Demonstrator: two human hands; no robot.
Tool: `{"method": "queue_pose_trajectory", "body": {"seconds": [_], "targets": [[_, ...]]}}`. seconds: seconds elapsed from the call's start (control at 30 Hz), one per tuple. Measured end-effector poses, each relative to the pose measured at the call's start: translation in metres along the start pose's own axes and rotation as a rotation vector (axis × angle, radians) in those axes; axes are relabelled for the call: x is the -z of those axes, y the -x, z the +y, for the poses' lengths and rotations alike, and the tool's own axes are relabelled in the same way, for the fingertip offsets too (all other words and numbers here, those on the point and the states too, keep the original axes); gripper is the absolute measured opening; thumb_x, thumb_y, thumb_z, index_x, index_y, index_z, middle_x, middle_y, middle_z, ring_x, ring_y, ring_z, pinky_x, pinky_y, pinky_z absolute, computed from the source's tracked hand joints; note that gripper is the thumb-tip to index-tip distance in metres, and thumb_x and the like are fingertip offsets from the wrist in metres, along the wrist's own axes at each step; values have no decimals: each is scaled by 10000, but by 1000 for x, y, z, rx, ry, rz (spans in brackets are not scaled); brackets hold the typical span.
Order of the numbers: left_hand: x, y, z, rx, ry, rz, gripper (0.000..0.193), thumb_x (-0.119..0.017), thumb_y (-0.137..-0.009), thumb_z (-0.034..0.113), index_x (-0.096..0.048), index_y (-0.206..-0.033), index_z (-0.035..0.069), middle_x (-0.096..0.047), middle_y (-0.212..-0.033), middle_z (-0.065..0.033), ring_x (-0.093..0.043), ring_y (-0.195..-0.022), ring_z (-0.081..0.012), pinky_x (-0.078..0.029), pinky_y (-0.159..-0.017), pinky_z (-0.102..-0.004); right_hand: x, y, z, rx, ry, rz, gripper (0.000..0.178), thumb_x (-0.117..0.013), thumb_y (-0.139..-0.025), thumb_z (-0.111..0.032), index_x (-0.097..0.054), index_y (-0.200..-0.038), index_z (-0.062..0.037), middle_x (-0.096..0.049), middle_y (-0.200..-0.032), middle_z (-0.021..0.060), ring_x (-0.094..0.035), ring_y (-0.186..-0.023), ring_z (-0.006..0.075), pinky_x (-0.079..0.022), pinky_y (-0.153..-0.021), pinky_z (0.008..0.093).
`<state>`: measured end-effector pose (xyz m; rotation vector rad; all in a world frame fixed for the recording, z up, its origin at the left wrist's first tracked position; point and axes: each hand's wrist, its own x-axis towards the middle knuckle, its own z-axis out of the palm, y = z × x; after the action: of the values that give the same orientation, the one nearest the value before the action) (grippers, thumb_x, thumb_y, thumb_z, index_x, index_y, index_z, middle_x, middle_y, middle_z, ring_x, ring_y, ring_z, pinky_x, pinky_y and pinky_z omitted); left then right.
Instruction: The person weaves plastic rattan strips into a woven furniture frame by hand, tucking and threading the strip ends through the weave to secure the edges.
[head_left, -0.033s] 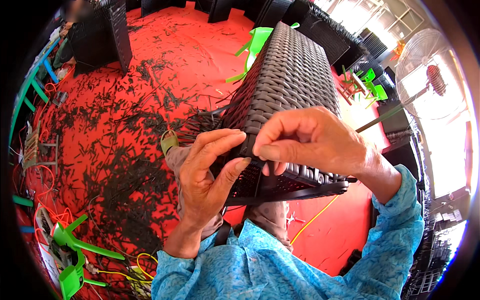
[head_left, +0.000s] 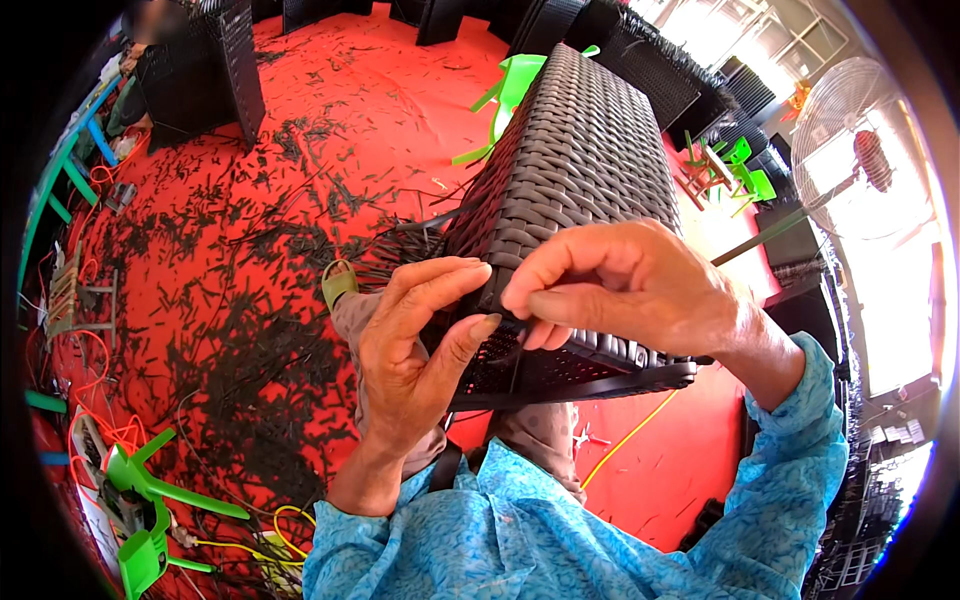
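A dark brown woven wicker furniture piece (head_left: 580,150) stands before me, its narrow near end close to my body. My left hand (head_left: 410,345) spans the near left corner, fingertips above and thumb below, gripping it with fingers nearly straight. Just right of that corner, my right hand (head_left: 630,290) is closed, thumb against curled fingers, in a pinch at the woven edge. A flat dark wicker strip is between those fingers, mostly hidden by them. Below the hands, a black frame bar (head_left: 620,383) crosses the open underside of the piece.
Dark strip offcuts (head_left: 260,400) litter the red floor (head_left: 400,90). Green plastic chairs stand beyond the piece and at lower left (head_left: 145,555). A large fan (head_left: 860,150) is at right. Black woven furniture (head_left: 200,80) lines the back. A yellow cable (head_left: 625,440) lies near my legs.
My right hand's fingers have curled slightly further and shifted a little left; the strip end that hung below them is now mostly hidden. My left hand stays in place.
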<state>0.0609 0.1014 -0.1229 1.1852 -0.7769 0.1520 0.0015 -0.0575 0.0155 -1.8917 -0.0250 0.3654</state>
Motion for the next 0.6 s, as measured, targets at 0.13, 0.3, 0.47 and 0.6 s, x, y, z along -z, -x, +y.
{"method": "queue_pose_trajectory", "body": {"seconds": [0.13,0.3,0.47,0.6], "targets": [[1,-1,0,-7,-20,-5,300,-728,-783,83,-651,-1059,-6,-632,-1057,-133,-616,-956,-228,-481,-836,-311,-2,11,1,43,246,63,121,-621,-904,-113,-660,-1002,-55,-641,-839,5,-587,-731,55,-479,-658,211],[0,-1,2,8,8,0,299,-733,-778,77,-653,-1054,-7,-630,-1061,-134,-616,-952,-222,-482,-837,-304,-4,13,1,31,201,217,91,-658,-876,-98,-634,-916,-21,-615,-827,-24,-553,-726,14,-456,-642,177],[0,-1,4,32,-6,-5,290,-732,-777,75,-657,-1045,-3,-636,-1052,-128,-618,-946,-224,-481,-830,-307,2,16,-3,-158,185,218,96,-633,-877,-113,-609,-897,-22,-607,-780,-26,-541,-696,7,-438,-616,170],[0,-1,4,31,-25,-10,279,-731,-775,77,-662,-1036,4,-645,-1041,-124,-622,-941,-228,-480,-822,-312,7,18,-7,-237,198,210,125,-629,-866,-144,-611,-905,-27,-603,-730,-17,-510,-571,9,-398,-489,170]]}}
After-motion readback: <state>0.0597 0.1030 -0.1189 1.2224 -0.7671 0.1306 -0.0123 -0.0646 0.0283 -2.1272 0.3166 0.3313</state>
